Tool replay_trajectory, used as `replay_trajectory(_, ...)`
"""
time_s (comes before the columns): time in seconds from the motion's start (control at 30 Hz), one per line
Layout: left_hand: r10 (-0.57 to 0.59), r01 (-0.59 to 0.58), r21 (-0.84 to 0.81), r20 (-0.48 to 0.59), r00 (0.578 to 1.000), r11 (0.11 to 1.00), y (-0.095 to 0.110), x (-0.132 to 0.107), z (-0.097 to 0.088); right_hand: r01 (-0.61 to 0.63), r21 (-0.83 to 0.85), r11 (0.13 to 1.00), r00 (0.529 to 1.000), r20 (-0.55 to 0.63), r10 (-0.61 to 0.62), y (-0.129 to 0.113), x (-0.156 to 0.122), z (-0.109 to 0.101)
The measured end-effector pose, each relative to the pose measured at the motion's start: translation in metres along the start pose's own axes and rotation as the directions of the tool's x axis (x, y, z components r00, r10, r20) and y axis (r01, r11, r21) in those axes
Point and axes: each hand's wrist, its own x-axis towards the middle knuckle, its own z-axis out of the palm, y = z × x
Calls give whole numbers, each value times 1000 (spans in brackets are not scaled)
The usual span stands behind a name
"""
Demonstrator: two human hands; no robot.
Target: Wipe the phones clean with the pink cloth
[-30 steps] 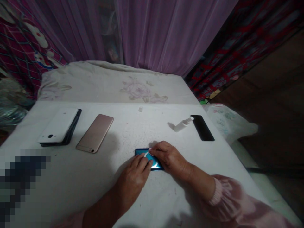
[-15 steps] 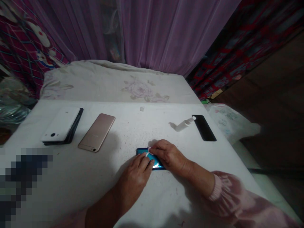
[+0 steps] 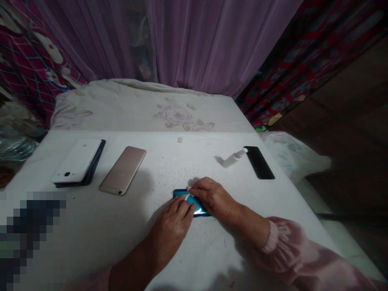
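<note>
A blue phone (image 3: 198, 205) lies under the parted fingers of the left hand (image 3: 171, 218); at one o'clock from them, the right hand (image 3: 217, 199) pinches a small pinkish piece (image 3: 189, 190).

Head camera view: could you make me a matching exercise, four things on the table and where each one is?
Things:
1. blue phone
2. pinkish-gold phone
3. small white bottle
4. white phone

Places:
A. beside the black slab
B. on top of a dark slab
C. partly covered by the left hand and right hand
D. between the white phone and the left hand

Pairs: 1-C, 2-D, 3-A, 4-B
</note>
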Motion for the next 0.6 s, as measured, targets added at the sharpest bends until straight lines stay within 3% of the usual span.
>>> replay_trajectory(0.1, -4, 4, -26, -9, 1000, 1000, -1, 0, 0, 3, -2, 1000, 1000, -4, -3, -2, 4, 2)
replay_trajectory(0.33, -8, 8, 7, -35, 999, 1000, -1, -2, -2, -33, -36, 999, 999, -41, 31, -1, -33, -15)
replay_trajectory(0.6, -1, 0, -20, -18, 1000, 1000, -3, -3, 2, -45, -73, 996, 998, -47, 42, -5, -6, 3)
